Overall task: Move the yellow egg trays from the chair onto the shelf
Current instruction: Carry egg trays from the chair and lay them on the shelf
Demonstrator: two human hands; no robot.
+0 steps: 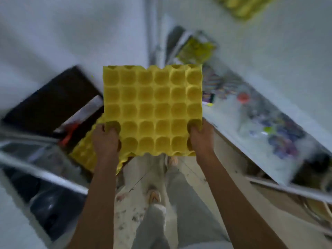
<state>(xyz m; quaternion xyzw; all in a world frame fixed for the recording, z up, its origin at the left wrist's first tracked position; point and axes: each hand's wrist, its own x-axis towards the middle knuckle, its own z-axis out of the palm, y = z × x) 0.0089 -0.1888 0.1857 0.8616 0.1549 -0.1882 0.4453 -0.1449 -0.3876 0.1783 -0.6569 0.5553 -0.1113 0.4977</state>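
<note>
One tray in transit: yellow egg tray [152,109] held level in the air, clear of any surface.
Trays left: more yellow trays [86,150] lie low at left, beneath the left hand; the chair itself is too blurred to tell.
Progress: seemingly midway; blurred yellow shapes [196,49] ahead may be trays already shelved.
Left hand [106,139]: clamped on near-left corner.
Right hand [201,139]: clamped on near-right corner, arms extended.

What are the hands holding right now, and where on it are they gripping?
Both hands hold one yellow egg tray at its near corners: the left hand on the near-left corner, the right hand on the near-right corner.
</note>
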